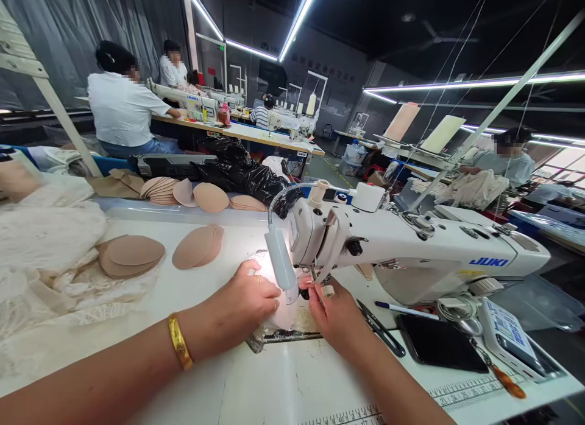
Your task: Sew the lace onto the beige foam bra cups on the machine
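Almost white under the lamp, a pale pinkish fabric piece.

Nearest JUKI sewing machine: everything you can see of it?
White sewing machine, painted-metal look, blue JUKI lettering along its body, black dial near the needle end. It stands upright on the pale worktable. A lit gooseneck lamp hangs beside the needle end; the right hand is close below, contact unclear. Needle tip not discernible.

Both forearms angled inward, left hand palm-down, fingers bent, right hand near it
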Tool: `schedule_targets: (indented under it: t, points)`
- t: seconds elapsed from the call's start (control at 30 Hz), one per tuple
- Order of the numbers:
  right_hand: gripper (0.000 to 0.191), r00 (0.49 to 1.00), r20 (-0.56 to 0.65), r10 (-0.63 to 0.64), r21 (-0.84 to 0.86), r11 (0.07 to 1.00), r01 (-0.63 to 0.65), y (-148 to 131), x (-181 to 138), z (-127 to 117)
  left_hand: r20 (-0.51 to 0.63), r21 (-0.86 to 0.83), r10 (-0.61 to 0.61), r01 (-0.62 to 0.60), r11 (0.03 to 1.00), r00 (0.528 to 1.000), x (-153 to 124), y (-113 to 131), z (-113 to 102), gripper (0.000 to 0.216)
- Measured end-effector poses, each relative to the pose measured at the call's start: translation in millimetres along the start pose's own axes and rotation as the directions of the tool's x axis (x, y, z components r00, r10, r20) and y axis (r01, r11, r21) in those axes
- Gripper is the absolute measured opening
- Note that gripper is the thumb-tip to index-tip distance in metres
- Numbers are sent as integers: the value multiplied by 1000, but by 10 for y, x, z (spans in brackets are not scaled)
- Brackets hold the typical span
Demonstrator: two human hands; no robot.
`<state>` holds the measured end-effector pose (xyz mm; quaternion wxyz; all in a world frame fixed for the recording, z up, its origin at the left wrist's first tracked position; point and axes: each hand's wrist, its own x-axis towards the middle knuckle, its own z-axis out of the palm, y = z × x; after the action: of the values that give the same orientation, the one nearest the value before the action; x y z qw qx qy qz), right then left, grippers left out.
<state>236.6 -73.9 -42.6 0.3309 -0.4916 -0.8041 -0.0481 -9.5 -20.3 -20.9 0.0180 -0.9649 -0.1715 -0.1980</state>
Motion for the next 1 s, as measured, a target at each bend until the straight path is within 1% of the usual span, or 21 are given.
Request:
schedule_targets:
  t: [0.1, 0.3, 0.4, 0.5, 0.6, 0.67, 0.73, 0.87, 0.93, 1.0]
  points:
    - [27, 1000, -3, 1, 5, 1000, -1, -8, -4, -2, 54, 0, 16, -16, 1000, 998, -4, 12, -3, 28]
    - [26, 999, -8, -35, 0, 999, 35, -7, -7, -6, 16, 14, 21, -21, 1000, 1000, -8, 31, 10, 27]
    - [26, 998, -13, -63, -14, 998, 63, -12, -10, -25, 17, 15, 20, -20, 1000, 1000, 7, 28, -1, 27]
    - [30, 995, 47, -89, -45, 995, 91, -37, -22, -69, 28, 21, 5, -5, 1000, 1000, 27, 3, -16, 27]
    - [36, 974, 181, -134, 3, 991, 135, -75, -33, -120, 42, 52, -19, 17, 999, 999, 20, 11, -2, 27]
    - [34, 950, 267, -163, 57, 987, 153, -102, -33, -148, 34, 73, -13, 11, 997, 999, -12, 70, 29, 25]
    - [29, 929, 326, -174, 83, 984, 156, -123, -30, -167, 5, 82, -6, 6, 997, 1000, -56, 164, 70, 22]
    - [27, 921, 364, -141, 77, 990, 121, -139, -30, -167, -42, 68, -24, 27, 997, 999, -119, 305, 113, 22]
    - [28, 926, 355, -127, 85, 991, 104, -135, -35, -150, -32, 57, -29, 31, 998, 999, -120, 297, 97, 22]
    - [30, 935, 331, -128, 97, 990, 101, -126, -41, -126, 0, 48, -19, 19, 999, 1000, -103, 246, 64, 21]
